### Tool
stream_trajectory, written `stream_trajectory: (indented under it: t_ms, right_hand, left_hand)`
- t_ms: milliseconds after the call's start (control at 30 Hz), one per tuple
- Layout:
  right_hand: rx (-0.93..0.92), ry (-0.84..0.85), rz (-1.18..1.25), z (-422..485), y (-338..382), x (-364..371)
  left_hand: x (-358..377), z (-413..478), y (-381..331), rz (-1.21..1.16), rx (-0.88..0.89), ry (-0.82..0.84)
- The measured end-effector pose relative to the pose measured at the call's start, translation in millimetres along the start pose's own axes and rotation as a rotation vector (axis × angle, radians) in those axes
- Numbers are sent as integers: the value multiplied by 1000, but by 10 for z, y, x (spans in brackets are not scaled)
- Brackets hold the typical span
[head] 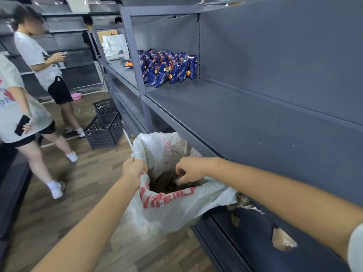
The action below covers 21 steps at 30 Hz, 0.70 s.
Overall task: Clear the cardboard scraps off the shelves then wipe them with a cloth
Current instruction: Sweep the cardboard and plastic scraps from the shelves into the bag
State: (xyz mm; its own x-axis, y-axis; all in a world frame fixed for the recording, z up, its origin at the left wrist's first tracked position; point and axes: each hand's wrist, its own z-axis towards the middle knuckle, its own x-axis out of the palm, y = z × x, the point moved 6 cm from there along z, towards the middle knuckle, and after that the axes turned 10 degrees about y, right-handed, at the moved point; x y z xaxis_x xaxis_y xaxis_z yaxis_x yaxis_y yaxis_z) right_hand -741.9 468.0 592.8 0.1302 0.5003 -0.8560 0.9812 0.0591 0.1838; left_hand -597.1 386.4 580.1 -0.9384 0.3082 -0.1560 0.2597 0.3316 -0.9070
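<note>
White plastic bag [176, 209]: your left hand [133, 169] grips its rim; right hand [190, 169] curls over the mouth, hold unclear. Clearing step. Cardboard scraps [282, 240] lie on lower shelf [253, 230]; you gather those next.

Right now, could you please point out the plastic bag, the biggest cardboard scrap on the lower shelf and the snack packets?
plastic bag [172, 218]: head view, near wall below red print.
cardboard scrap [282, 241]: head view, its middle.
snack packets [163, 75]: head view, a front blue packet.

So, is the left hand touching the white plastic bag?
Touching. The head view shows the left hand gripping the white plastic bag by its bunched rim.
</note>
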Motion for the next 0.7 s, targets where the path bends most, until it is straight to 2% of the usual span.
stream_trajectory:
  t_ms: [200,333,467,600,700]
  right_hand:
    - [142,-15,28,69,109,406]
    - [250,-106,28,172,161,839]
    - [362,-165,164,143,37,1284]
    - [484,-207,352,-21,-273,1578]
    - [585,-311,461,-186,-567,1660]
  left_hand:
    - [-236,21,410,-33,17,-42]
    - [-450,74,887,71,46,-21]
    - [-432,107,1283,176,5,20]
    - [-235,83,1486,205,-30,39]
    - [-74,47,1546,164,-57,55]
